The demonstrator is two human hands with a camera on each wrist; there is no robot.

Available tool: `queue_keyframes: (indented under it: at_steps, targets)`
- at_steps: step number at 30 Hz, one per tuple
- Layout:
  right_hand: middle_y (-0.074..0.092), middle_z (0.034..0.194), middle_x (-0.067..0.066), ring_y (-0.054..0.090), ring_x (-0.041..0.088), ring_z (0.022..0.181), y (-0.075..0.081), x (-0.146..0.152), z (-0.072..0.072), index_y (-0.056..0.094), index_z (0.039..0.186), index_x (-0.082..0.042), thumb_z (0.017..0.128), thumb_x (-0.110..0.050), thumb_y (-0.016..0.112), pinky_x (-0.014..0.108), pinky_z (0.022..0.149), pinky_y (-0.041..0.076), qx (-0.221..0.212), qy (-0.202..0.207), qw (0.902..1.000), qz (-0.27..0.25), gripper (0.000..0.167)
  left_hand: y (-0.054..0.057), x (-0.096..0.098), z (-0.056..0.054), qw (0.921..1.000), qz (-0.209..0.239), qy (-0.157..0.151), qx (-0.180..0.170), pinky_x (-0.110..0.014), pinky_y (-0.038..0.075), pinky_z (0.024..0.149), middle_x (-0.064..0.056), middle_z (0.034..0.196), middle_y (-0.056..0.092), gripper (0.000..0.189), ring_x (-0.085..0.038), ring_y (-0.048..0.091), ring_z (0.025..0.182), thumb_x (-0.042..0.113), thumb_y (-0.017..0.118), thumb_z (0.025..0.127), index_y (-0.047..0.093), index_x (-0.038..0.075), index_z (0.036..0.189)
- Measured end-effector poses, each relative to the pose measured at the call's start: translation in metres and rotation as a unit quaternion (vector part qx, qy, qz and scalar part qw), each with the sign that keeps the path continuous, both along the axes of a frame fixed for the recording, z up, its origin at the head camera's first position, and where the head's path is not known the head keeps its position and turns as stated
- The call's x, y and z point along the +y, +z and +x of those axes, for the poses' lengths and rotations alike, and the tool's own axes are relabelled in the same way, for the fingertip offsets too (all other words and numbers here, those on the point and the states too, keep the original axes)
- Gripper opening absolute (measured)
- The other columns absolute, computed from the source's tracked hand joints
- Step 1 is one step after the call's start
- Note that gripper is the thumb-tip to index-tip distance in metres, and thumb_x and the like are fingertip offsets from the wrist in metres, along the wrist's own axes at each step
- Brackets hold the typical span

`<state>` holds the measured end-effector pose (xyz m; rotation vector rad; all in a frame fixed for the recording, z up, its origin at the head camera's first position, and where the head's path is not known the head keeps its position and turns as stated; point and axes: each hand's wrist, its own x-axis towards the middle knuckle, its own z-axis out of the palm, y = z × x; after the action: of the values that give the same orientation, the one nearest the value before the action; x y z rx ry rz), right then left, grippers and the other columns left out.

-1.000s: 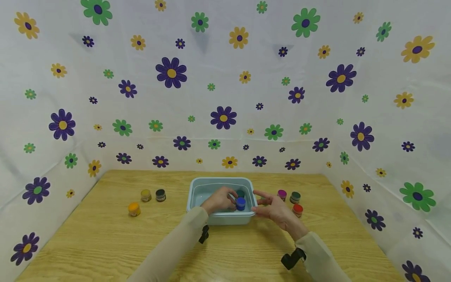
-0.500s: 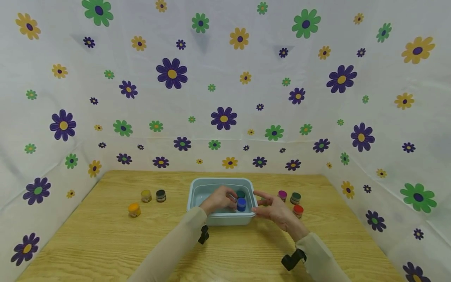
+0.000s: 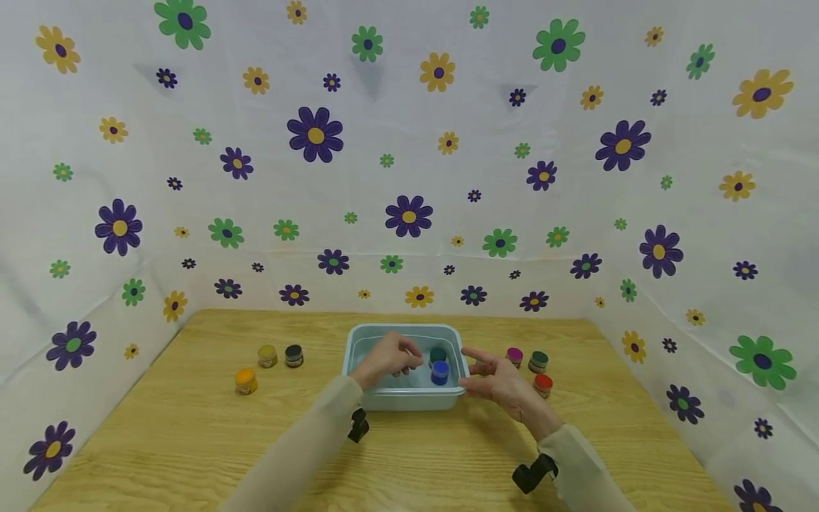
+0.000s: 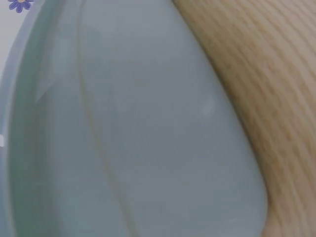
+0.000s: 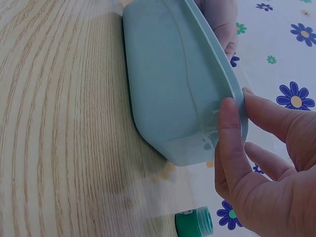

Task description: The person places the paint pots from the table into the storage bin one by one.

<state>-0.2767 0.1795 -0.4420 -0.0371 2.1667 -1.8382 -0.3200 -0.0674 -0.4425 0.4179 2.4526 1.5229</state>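
Observation:
A pale blue plastic tub [image 3: 409, 402] stands mid-table, with a blue paint jar [image 3: 439, 373] and a dark teal paint jar [image 3: 438, 355] at its right end. Inside the tub's outline, left of both jars, my left hand [image 3: 384, 359] hovers with fingers loosely bent and nothing in them. My right hand [image 3: 502, 384] rests spread fingertips and thumb against the tub's right rim. The right wrist view shows those fingers [image 5: 229, 133] at the rim's corner, and a green jar [image 5: 192, 222] on the table below. The left wrist camera sees only the tub's outer wall [image 4: 163, 123] and wood.
Left of the tub are a yellow jar [image 3: 266, 356], a black jar [image 3: 293, 355] and an orange jar [image 3: 245, 381]. On the right stand a magenta jar [image 3: 514, 355], a dark green jar [image 3: 538, 361] and a red jar [image 3: 542, 385]. Flowered cloth [image 3: 409, 171] encloses the wooden table [image 3: 409, 462].
My left hand has let go of the blue jar and drawn back left and slightly up, leaving the jar in the tub. The right hand keeps its place at the rim.

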Motion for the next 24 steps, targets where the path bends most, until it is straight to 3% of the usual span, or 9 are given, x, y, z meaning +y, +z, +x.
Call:
queue_keyframes:
  at_steps: [4,13,18,24]
  targets:
    - [0.051,0.124,0.023,0.066,0.021,0.089,0.001,0.002,-0.001,0.047,0.147,-0.014,0.082,-0.011,0.079,0.036,0.085,0.059,0.005,0.0,1.0,0.005,0.072,0.008,-0.008,0.001,0.9997,0.022,0.009,-0.005,-0.027,0.046,0.054,-0.016,0.084,0.069,0.015,-0.019,0.056,0.064,0.012,0.069,0.091,0.072,0.0,0.099]
    - [0.049,0.127,0.026,0.064,0.022,0.091,0.005,0.007,0.001,0.046,0.147,-0.013,0.083,-0.009,0.078,0.034,0.085,0.059,0.005,-0.012,0.9999,0.008,0.072,0.025,-0.024,-0.005,0.9956,0.055,0.053,-0.054,-0.023,0.034,0.05,-0.005,0.075,0.066,0.021,-0.013,0.044,0.056,0.02,0.067,0.093,0.072,0.003,0.106]
    - [0.05,0.125,0.025,0.063,0.022,0.091,0.005,0.007,0.002,0.046,0.147,-0.011,0.084,-0.009,0.077,0.032,0.083,0.059,0.016,-0.008,0.9997,0.015,0.071,0.024,-0.044,-0.011,0.9939,0.063,0.073,-0.053,-0.022,0.024,0.044,-0.003,0.075,0.063,0.025,-0.009,0.034,0.049,0.026,0.069,0.092,0.07,0.007,0.109]
    - [0.051,0.123,0.023,0.063,0.02,0.091,0.0,0.001,0.002,0.045,0.147,-0.011,0.084,-0.01,0.077,0.033,0.084,0.059,0.017,0.01,0.9998,0.006,0.07,0.018,-0.081,-0.006,0.9904,0.085,0.088,-0.064,-0.021,0.026,0.044,-0.004,0.077,0.061,0.027,-0.009,0.032,0.049,0.025,0.066,0.094,0.068,0.006,0.114]
